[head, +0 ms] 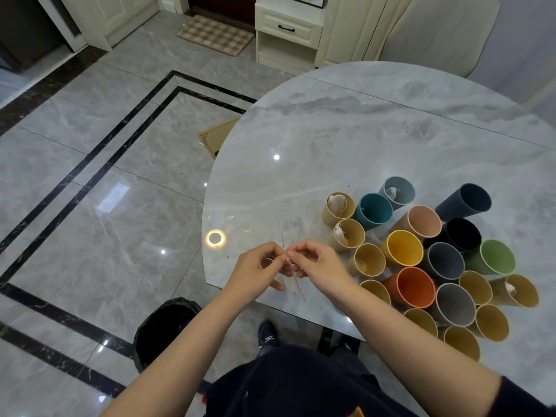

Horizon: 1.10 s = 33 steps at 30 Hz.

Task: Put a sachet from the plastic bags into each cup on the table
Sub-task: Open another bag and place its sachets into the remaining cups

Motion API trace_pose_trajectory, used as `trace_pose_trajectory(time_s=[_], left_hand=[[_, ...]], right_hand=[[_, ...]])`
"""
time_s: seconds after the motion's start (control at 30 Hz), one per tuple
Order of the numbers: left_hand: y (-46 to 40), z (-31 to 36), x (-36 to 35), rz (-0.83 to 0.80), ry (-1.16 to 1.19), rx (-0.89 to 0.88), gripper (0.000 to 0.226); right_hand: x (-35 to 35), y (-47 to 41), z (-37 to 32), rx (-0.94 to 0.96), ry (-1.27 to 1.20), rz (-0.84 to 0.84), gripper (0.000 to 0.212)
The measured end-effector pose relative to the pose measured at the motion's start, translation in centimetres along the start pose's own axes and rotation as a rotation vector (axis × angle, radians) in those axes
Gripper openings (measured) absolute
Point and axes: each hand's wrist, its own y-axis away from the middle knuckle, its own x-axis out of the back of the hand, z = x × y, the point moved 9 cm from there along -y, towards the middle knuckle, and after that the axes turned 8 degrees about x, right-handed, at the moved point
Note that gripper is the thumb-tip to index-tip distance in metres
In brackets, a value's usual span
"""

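mostly bare marble table (346, 139); glossy grey tiled floor (90, 191); checked doormat (215, 34)

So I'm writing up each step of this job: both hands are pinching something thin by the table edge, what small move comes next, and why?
Probably pull the clear wrapper apart. The left hand and right hand pinch it together, and no sachet is free yet. Most cups, like the orange cup, look empty; a few, like the tan cup, already hold one.
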Motion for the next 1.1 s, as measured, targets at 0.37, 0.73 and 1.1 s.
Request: trace_pose_trajectory(time_s=[0.37,0.73,1.1], left_hand=[[0.1,-0.1,0.3,-0.008,-0.001,0.007,0.015],[-0.6,0.5,0.3,0.009,0.012,0.048,0.023],[-1.1,0.2,0.4,0.031,0.068,0.113,0.024]], right_hand=[[0.3,0.0,-1.9,0.096,0.228,0.007,0.010],[0.5,0.3,-4.2,0.240,0.403,0.071,0.009],[0.7,0.0,-3.6,0.209,0.364,0.036,0.014]])
